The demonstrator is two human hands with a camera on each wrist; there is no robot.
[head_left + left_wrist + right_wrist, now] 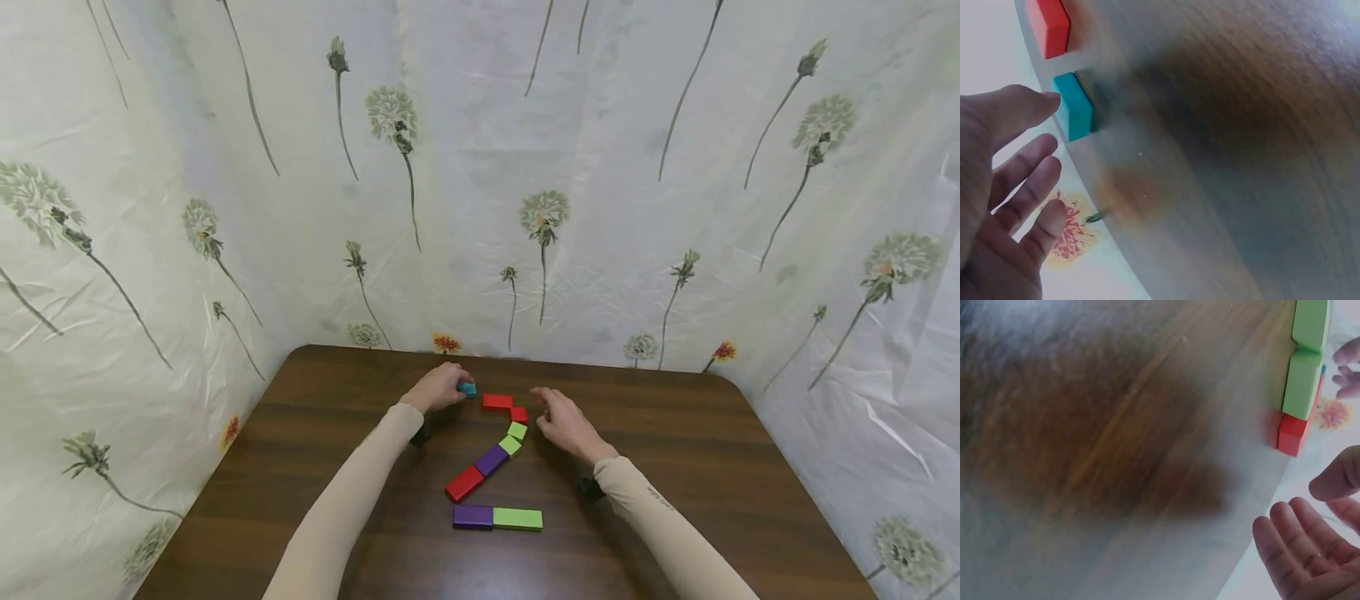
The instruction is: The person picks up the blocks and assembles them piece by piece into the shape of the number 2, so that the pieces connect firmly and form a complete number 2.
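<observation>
My left hand (437,388) is at the far side of the table, pinching a small blue block (468,389). In the left wrist view the thumb lies against the end of this blue block (1074,107), and the index finger is hidden. My right hand (567,425) hovers with loosely bent fingers, holding nothing, right of a curved row of blocks. This row runs from a red block (497,402) through a small red block (519,414), two light green blocks (517,431) and a purple block (492,460) to another red block (465,483).
Nearer me, a purple block (472,517) and a long light green block (517,519) lie end to end. The dark wooden table (675,467) ends at a curtain (480,208) with dandelion prints.
</observation>
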